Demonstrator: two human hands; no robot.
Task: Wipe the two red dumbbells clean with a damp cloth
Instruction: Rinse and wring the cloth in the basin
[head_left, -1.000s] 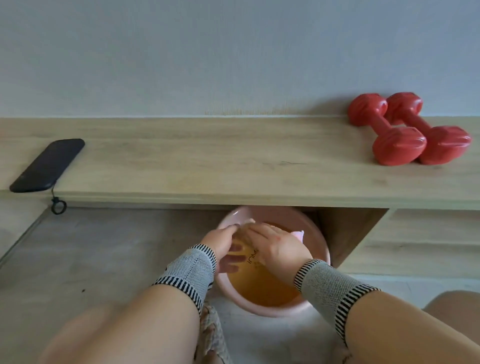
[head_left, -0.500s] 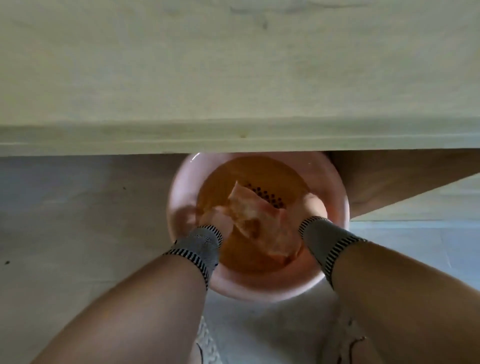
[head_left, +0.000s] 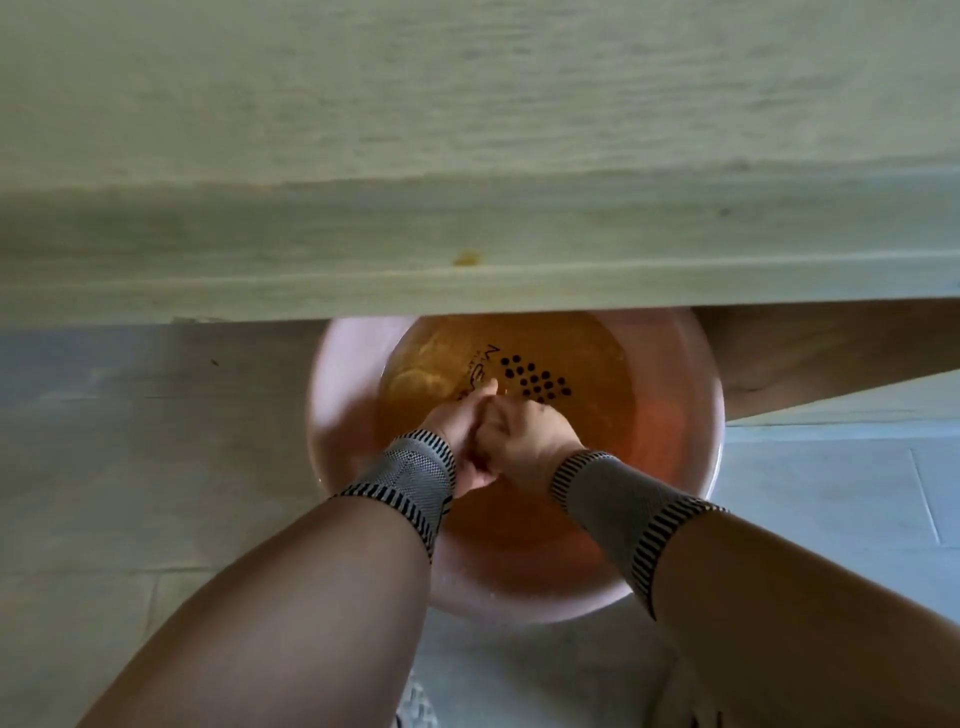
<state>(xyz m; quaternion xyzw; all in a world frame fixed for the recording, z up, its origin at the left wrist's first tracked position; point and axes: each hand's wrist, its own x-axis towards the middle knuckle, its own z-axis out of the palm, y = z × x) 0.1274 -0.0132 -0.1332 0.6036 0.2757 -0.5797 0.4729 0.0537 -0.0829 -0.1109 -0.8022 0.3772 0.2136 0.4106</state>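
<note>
While left hand & right hand clasp, contents unclear, basin print unreadable.

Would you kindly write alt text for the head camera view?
Two hands, left and right, are pressed together over a pink basin of amber water on the floor, half under a pale wooden shelf. Both wrists wear grey striped bands; no cloth or dumbbells show.

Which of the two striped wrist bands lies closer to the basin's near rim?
The right wrist band: it crosses over the pink basin near its near-right rim, while the left wrist band sits farther in, toward the left side.
</note>
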